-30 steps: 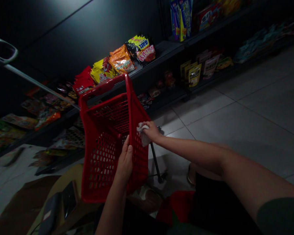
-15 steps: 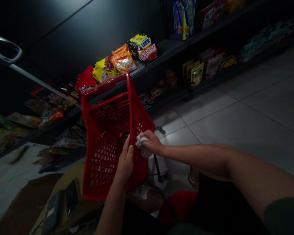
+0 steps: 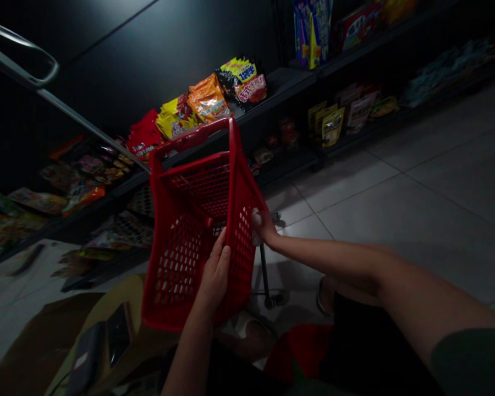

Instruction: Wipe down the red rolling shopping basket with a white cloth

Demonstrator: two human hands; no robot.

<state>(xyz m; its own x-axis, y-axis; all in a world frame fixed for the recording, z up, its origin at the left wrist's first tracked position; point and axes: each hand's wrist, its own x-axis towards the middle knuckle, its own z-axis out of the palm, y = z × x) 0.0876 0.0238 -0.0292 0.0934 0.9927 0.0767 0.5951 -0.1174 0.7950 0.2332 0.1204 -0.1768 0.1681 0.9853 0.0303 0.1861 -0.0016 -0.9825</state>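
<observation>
A red plastic shopping cart (image 3: 181,220) with slotted basket walls stands tilted in front of me. My left hand (image 3: 215,272) grips the rim of its near side wall, with the thumb on top and the fingers partly hidden by the hand. Against the outer face of that same wall, my right hand (image 3: 266,226) holds a crumpled white cloth (image 3: 256,223). Most of the cloth is hidden by the hand, and the dim light blurs it. A metal handle bar (image 3: 86,127) runs from the cart toward the upper left.
Behind the cart, a dark shelf (image 3: 292,82) carries bagged snacks (image 3: 209,99). Lower down are yellow pouches (image 3: 332,126). At lower left a round stool (image 3: 134,286) bears a phone (image 3: 119,333) and a dark device (image 3: 86,357). Pale floor tiles (image 3: 375,203) extend to the right.
My right hand has moved with the cloth forward and right along the basket's outer wall. The cart has shifted slightly right, and my left hand has kept its hold on the rim.
</observation>
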